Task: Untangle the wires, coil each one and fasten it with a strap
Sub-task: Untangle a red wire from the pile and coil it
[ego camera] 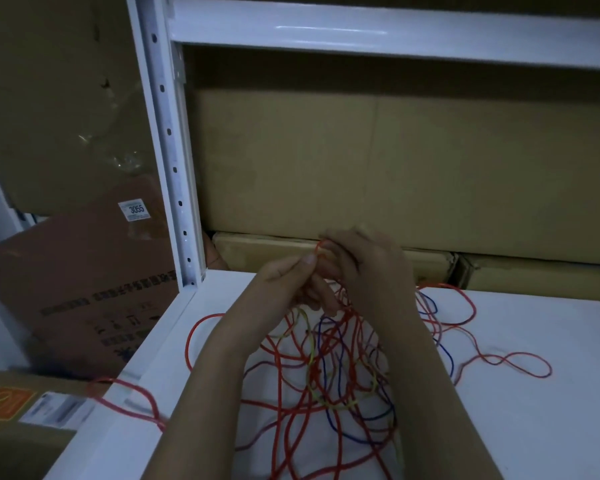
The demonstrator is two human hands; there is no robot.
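Your two hands are up above the white shelf (499, 341), close to its back edge. Your left hand (288, 282) pinches a red wire (317, 249) between thumb and fingers. Your right hand (368, 268) touches the left one, and its fingers curl round the same red wire, which bends in a small loop just over your left thumb.

Under your hands, in the middle of the shelf, lies the big tangle of wires (333, 368). Most are red, some are blue (329, 420), and one is yellow (312, 358). Strands run from the tangle up into your hands. Red loops lie out to the right on the shelf, and one red piece hangs off the shelf's left edge.

Behind the shelf stand big brown boxes (361, 161). Left of the shelf, past the white post (168, 143), leans another box with a label (134, 210).
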